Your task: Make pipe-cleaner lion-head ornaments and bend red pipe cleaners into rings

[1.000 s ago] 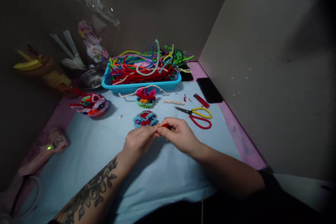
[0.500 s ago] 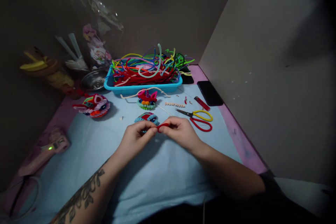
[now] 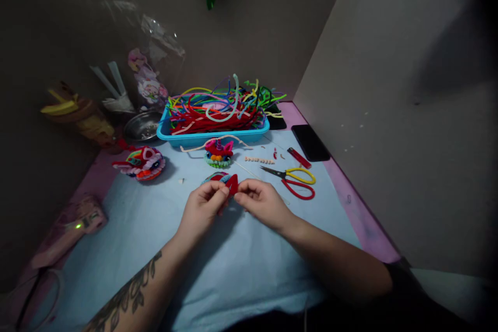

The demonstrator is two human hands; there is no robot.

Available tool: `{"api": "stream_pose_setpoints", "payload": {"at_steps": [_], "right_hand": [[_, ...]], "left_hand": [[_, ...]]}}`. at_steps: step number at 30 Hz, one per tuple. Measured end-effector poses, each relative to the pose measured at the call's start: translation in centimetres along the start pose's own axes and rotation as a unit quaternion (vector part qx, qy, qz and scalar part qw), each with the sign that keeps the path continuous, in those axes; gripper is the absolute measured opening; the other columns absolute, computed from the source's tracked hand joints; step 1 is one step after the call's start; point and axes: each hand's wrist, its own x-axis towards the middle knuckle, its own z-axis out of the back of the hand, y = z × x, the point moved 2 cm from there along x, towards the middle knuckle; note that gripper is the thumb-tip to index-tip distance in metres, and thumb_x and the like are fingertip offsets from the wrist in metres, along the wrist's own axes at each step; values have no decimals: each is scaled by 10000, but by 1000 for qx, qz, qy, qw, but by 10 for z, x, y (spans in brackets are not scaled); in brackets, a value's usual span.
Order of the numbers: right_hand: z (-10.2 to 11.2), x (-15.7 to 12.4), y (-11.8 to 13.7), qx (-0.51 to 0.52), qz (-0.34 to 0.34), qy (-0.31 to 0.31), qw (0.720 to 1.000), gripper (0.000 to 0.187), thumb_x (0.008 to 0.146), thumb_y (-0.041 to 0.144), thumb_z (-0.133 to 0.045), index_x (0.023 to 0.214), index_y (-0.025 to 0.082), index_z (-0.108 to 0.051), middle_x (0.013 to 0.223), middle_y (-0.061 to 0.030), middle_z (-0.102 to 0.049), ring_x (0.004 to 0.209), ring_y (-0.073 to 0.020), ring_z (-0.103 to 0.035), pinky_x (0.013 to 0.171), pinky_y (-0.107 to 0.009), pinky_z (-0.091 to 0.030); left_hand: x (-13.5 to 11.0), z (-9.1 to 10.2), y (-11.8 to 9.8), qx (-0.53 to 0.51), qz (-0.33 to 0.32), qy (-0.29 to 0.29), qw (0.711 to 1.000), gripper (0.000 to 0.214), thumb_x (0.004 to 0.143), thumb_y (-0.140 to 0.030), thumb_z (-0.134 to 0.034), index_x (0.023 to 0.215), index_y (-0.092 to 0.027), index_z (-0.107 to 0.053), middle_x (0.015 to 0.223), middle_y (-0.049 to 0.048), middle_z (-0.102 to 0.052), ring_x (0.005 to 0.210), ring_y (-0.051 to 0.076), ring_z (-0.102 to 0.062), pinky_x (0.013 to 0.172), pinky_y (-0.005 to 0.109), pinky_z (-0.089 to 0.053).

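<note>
A small piece of red pipe cleaner (image 3: pixel 233 185), bent into a pointed loop, is pinched between the thumb and fingers of my left hand (image 3: pixel 204 205). My right hand (image 3: pixel 262 202) is closed at the loop's right side, its thumb and fingertips meeting the red piece's lower edge. Just behind my left fingers lies a blue-and-red fuzzy figure (image 3: pixel 215 177), partly covered by the hand. Farther back sits a red lion-like head (image 3: pixel 218 153) with a green fringe. Scissors (image 3: pixel 290 179) with one yellow and one red handle lie open beyond my right hand.
A blue basket (image 3: pixel 213 138) full of coloured pipe cleaners stands at the back. On the left are another fuzzy head (image 3: pixel 143 163), a metal bowl (image 3: pixel 142 127) and a pink power strip (image 3: pixel 83 218). A red lighter (image 3: pixel 299 157) and a phone (image 3: pixel 310 142) lie right.
The red pipe cleaner, earlier drawn flat between both hands, now stands up as a pointed loop. My hands are slightly farther apart. The camera view has tilted up a little.
</note>
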Motion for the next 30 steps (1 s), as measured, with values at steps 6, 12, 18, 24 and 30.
{"api": "stream_pose_setpoints", "payload": {"at_steps": [6,12,18,24,30], "right_hand": [[-7,0,-2,54,-43,-4,998,293,746,412,-621,659,189,-453,477,83,-422,394,-44,-332,392,-183,-250],[-6,0,-2,24,0,-43,999,245,744,333,-596,615,189,-446,516,72,-409,466,-61,-336,444,-202,-267],[-7,0,-1,31,-7,-36,999,261,744,370,-609,629,191,-457,530,68,-417,469,-71,-346,467,-216,-291],[-3,1,1,-8,-37,17,999,259,736,382,-620,656,177,-483,546,62,-430,477,-68,-380,458,-205,-283],[12,5,11,-11,34,-27,999,182,747,340,-619,790,169,-576,658,26,-547,563,-92,-476,552,-227,-390]], "left_hand": [[-3,-5,-2,31,-25,-6,999,245,764,-382,-625,695,-149,-587,497,-49,-472,425,67,-411,427,182,-327],[-5,-10,-5,59,-24,-28,998,222,735,-364,-646,714,-143,-633,533,-21,-561,412,74,-447,410,191,-365],[-6,-9,-7,70,-19,-24,997,239,733,-375,-651,736,-136,-662,531,-13,-587,426,82,-455,426,196,-368],[-6,-6,-9,92,-31,-30,995,250,767,-374,-597,665,-147,-578,523,-42,-487,462,73,-388,459,195,-313],[-6,-6,-6,93,-8,33,995,248,789,-387,-541,680,-166,-513,519,-63,-390,462,76,-318,458,206,-263]]}}
